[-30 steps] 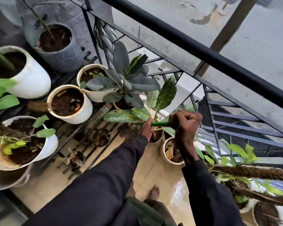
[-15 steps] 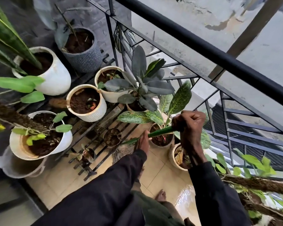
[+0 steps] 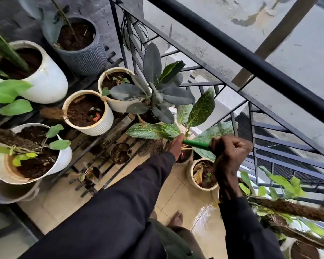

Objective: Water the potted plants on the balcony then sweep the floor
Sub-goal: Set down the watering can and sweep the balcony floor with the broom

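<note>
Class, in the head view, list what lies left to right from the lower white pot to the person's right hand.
Lower white pot, ribbed cream pot, small dark pot, left hand, green stick, right hand.

Green handle (image 3: 195, 143): only a short stretch shows between the 2 hands. Its upper end is buried in the gripping right hand (image 3: 230, 154). Its lower end passes behind the left hand (image 3: 174, 147), so the tool's head is unseen. The left fingers are hidden. The speckled plant's pot (image 3: 187, 156) is mostly covered. The bottom-right pot (image 3: 303, 249) is cropped by the frame edge.
</note>
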